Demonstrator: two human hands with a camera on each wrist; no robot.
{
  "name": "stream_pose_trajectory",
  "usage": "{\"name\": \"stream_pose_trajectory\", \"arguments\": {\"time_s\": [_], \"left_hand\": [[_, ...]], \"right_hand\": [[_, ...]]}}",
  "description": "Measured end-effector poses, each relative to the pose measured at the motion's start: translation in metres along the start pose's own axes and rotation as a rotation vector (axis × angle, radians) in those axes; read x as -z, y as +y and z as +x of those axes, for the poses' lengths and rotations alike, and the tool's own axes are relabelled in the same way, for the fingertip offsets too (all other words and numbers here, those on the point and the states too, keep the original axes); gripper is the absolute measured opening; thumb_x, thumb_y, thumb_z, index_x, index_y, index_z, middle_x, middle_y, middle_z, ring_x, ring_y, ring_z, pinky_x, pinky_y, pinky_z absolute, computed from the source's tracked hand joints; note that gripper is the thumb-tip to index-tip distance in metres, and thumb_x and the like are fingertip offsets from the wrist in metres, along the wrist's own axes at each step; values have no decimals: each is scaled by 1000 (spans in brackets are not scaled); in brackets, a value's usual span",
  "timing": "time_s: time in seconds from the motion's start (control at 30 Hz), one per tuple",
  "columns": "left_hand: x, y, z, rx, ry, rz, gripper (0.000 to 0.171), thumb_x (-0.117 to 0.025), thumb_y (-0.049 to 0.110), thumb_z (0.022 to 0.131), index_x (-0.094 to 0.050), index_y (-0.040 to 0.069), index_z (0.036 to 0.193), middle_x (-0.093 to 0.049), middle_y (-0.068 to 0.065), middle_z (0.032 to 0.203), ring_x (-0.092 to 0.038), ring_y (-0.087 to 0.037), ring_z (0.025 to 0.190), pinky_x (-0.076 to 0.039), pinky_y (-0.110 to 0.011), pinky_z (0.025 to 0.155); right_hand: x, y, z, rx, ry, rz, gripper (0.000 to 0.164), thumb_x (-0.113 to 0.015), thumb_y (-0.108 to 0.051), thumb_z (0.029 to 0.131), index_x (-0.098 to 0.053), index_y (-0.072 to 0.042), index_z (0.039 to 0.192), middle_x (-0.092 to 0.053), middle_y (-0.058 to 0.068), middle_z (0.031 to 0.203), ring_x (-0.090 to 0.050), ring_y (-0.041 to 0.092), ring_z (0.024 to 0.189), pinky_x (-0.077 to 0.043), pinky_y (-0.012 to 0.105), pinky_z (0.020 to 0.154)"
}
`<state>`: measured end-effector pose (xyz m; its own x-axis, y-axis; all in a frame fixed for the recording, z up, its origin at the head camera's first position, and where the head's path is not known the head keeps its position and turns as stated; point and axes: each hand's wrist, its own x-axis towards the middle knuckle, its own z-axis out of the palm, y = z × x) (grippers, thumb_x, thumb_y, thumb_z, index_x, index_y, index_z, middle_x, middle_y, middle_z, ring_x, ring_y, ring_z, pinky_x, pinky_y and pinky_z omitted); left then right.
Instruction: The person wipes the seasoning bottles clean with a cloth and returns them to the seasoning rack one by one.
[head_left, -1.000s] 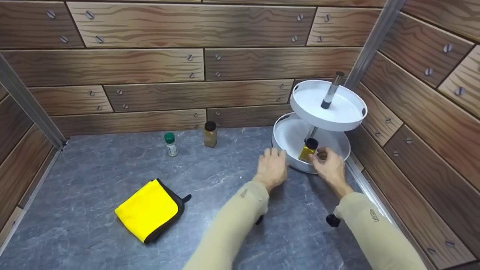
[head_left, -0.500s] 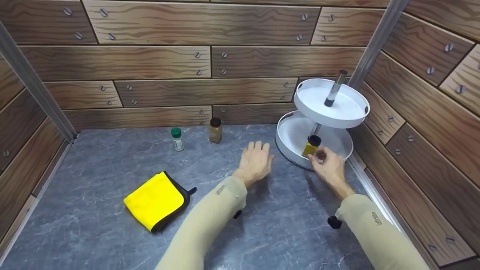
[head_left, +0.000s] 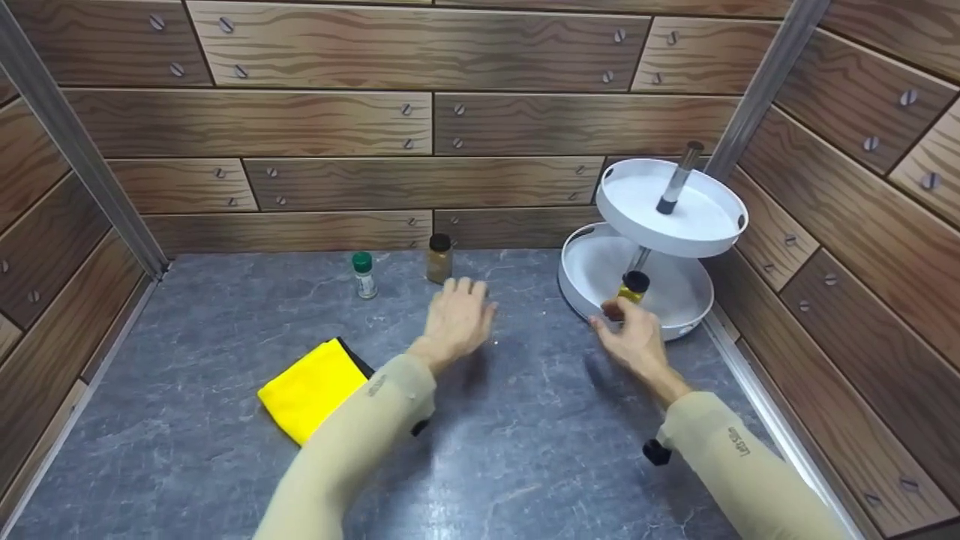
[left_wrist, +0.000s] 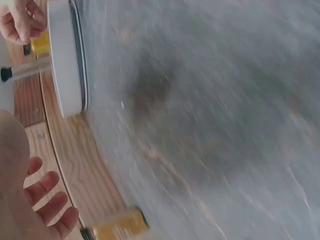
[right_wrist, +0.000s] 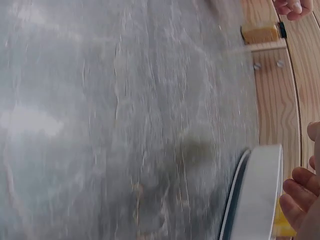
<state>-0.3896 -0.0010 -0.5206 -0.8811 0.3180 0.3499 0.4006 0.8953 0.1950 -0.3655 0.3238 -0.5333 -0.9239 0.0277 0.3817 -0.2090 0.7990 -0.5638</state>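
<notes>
My left hand (head_left: 456,319) hovers above the table with relaxed fingers, just in front of a brown spice jar (head_left: 439,262) with a black lid. In the left wrist view its fingers (left_wrist: 52,200) hold nothing, and the brown jar (left_wrist: 120,225) lies beyond the fingertips. A yellow spice jar (head_left: 632,291) with a black lid stands in the lower tray (head_left: 589,262) of a white two-tier stand. Beside this jar is my right hand (head_left: 634,337), its thumb and fingers spread apart at the tray's front rim and partly covering the jar.
A small green-capped shaker (head_left: 364,277) stands left of the brown jar. The folded yellow cloth (head_left: 311,390) lies on the grey marbled table (head_left: 525,465), partly behind the left sleeve. The stand's upper tray (head_left: 637,199) overhangs the lower one. Wood-patterned walls (head_left: 322,127) enclose the back and sides.
My left hand has moved left from the white stand to the brown jar. The right hand has let go of the yellow jar and drawn slightly back from it.
</notes>
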Motion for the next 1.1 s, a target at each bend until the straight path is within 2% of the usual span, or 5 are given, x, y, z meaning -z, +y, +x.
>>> {"name": "stream_pose_trajectory", "arguments": {"time_s": [0.27, 0.5, 0.7, 0.87, 1.1], "left_hand": [[6, -36, -26, 29, 46, -20, 36, -56, 39, 115, -67, 7, 125, -72, -17, 120, -66, -39, 113, -61, -53, 95], [13, -57, -46, 68, 32, -34, 35, -56, 38, 116, -69, 7, 126, -72, -17, 117, -65, -39, 111, -60, -53, 95], [26, -78, -64, 127, 12, -58, 34, -57, 37, 115, -70, 8, 127, -74, -17, 125, -65, -40, 118, -60, -56, 100], [36, -105, -86, 151, 22, -46, 31, -59, 33, 114, -71, 7, 125, -74, -17, 123, -67, -41, 116, -61, -57, 100], [48, -138, -117, 213, 38, -29, 27, -60, 31, 114, -71, 6, 120, -70, -18, 115, -63, -41, 108, -58, -55, 92]], "right_hand": [[-18, -26, 5, 65, -14, 39, 34, -84, -25, 99, -77, 0, 121, -84, 22, 119, -82, 42, 112, -63, 57, 103], [-40, -49, 9, 109, -26, 43, 35, -85, -26, 97, -78, -1, 121, -83, 22, 120, -79, 41, 113, -61, 57, 104], [-59, -66, 15, 150, -58, 49, 39, -84, -25, 97, -76, -1, 127, -82, 21, 123, -78, 41, 115, -62, 56, 105], [-72, -80, 23, 193, -82, 82, 41, -84, -24, 98, -75, 0, 130, -81, 22, 125, -78, 40, 116, -62, 56, 105], [-85, -96, 35, 225, -77, 99, 41, -84, -26, 98, -75, 0, 129, -82, 21, 120, -79, 39, 111, -64, 53, 102]]}}
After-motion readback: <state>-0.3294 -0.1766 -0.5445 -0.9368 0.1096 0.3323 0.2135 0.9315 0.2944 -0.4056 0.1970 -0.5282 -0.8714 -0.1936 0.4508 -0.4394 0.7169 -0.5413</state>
